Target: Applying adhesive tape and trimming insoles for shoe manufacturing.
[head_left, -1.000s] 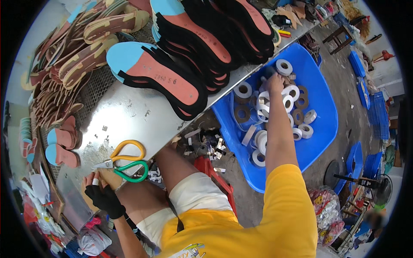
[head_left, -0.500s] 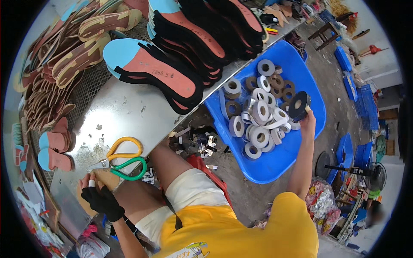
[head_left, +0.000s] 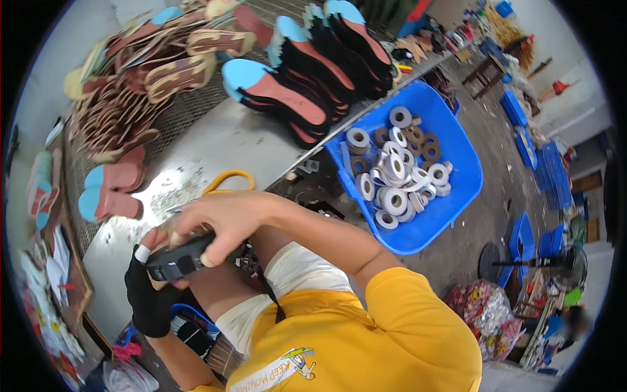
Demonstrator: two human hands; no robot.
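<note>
Left edge: white and coloured clutter (head_left: 46, 307) crowds the bent rim of the view, beyond the bench.
Small cut-outs: rounded pale-blue and pink pieces (head_left: 121, 193) lie flat near the bench's left end.
Brown heap: thin, curved soles (head_left: 121, 124) overlap in ragged layers.
Left hand: in a black fingerless glove (head_left: 150, 297), with a white wrap on one finger; its bare fingertips close on the roll's left side.
Black roll: thick and dark, the black roll (head_left: 173, 266) sits between both hands, tilted, over the bench's near edge and the lap.
Mesh: a panel of wire mesh (head_left: 179, 119) with a fine diamond-like texture underlies the heap.
Bench: bare metal (head_left: 219, 144), shiny and scuffed with dark flecks.
Right hand: bare (head_left: 227, 217), clamped on the roll, thumb on the near side and fingers over the top.
Yellow handle: a smooth loop (head_left: 230, 174) shows behind the right hand.
Insole stacks: pink, blue-toed, black-edged insoles (head_left: 304, 72) lean in rows.
Blue tub: smooth plastic (head_left: 460, 202) beside the bench, with white and brown ring-shaped rolls (head_left: 395, 166) jumbled inside.
Floor: grey and stained (head_left: 428, 271).
Far right: a crinkled clear bag (head_left: 483, 320), blue slatted crates (head_left: 554, 176), a round fan (head_left: 568, 268).
</note>
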